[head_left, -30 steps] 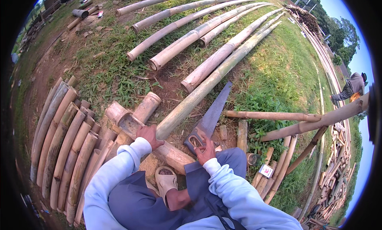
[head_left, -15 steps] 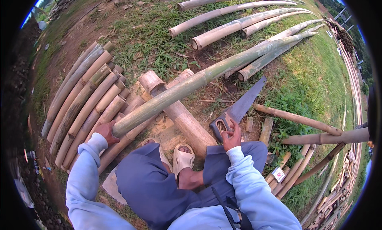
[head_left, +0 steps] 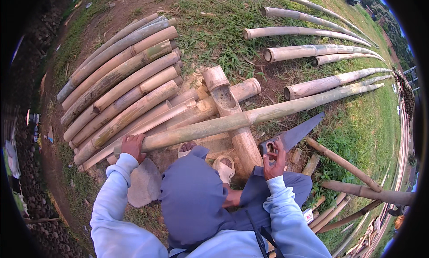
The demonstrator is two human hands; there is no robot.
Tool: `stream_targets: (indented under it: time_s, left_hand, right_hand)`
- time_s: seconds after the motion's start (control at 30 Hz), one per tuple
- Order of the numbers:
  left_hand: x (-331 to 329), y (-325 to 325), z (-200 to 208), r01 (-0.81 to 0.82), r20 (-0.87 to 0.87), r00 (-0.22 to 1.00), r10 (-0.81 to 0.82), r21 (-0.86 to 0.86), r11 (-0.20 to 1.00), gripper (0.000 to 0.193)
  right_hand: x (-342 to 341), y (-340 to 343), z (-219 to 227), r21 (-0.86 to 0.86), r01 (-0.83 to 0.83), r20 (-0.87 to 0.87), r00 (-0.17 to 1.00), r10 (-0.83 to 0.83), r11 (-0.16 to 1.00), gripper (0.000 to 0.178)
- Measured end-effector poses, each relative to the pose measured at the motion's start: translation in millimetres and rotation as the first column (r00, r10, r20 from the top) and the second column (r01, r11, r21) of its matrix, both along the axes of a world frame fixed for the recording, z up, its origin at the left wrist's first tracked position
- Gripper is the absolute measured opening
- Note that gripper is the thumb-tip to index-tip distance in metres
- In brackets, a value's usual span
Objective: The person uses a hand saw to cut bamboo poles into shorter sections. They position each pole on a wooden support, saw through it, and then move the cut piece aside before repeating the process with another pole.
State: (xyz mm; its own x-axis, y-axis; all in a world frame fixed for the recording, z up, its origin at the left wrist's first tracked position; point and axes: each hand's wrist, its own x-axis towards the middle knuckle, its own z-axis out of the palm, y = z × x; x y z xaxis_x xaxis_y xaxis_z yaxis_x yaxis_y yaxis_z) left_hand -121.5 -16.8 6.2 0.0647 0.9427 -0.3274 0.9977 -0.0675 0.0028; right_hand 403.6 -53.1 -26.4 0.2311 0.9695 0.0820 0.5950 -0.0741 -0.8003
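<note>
A long greenish bamboo pole (head_left: 196, 132) lies slantwise in front of me, its far end reaching to the upper right. My left hand (head_left: 133, 146) grips it from above close to its near end. Beneath the pole runs a thick bamboo log (head_left: 246, 148) with a notch cut in its upper side, beyond where the pole crosses. My right hand (head_left: 274, 159) is closed around the handle of a hand saw (head_left: 304, 131). The saw's blade points up and right, on the near side of the pole and apart from it.
Cut bamboo lengths (head_left: 129, 64) are stacked at the left. Several long bamboo poles (head_left: 317, 52) lie on grass at the upper right. A bamboo frame (head_left: 353, 189) stands at the right. A flat stone (head_left: 144, 184) lies left of my knee.
My left hand has shifted from the pole's end face to the top of its near end. The pole lies at a flatter slant. My right hand stays on the saw; the view has turned.
</note>
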Motion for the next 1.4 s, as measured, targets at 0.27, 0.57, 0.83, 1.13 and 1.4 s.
stream_targets:
  time_s: [0.27,0.57,0.83,1.13,1.4]
  left_hand:
    - [-36.1,-77.7,-16.1,-0.527,0.525,0.813,0.253,0.477,0.703,0.041]
    - [-21.9,10.8,-17.3,-0.221,0.300,0.950,0.087,0.451,0.865,0.031]
    - [6.5,86.9,-58.3,0.124,-0.055,0.991,-0.119,0.104,0.987,0.049]
    - [-0.7,64.5,-19.2,-0.024,0.209,0.978,0.005,0.089,0.996,0.048]
    - [62.9,49.0,29.9,0.084,0.247,0.952,-0.180,0.354,0.931,0.041]
  right_hand:
    - [-31.3,-0.7,-1.9,0.022,-0.163,-0.067,0.984,0.164,0.986,0.058]
    - [-136.3,100.5,68.0,0.241,-0.486,0.134,0.874,0.467,0.840,0.044]
    - [-167.8,89.5,71.7,0.229,-0.519,0.033,0.850,0.526,0.824,0.040]
    - [-196.6,113.4,102.0,0.348,-0.614,0.235,0.788,0.569,0.708,0.043]
    - [-208.8,127.3,125.3,0.043,-0.800,0.687,0.459,0.563,0.599,0.066]
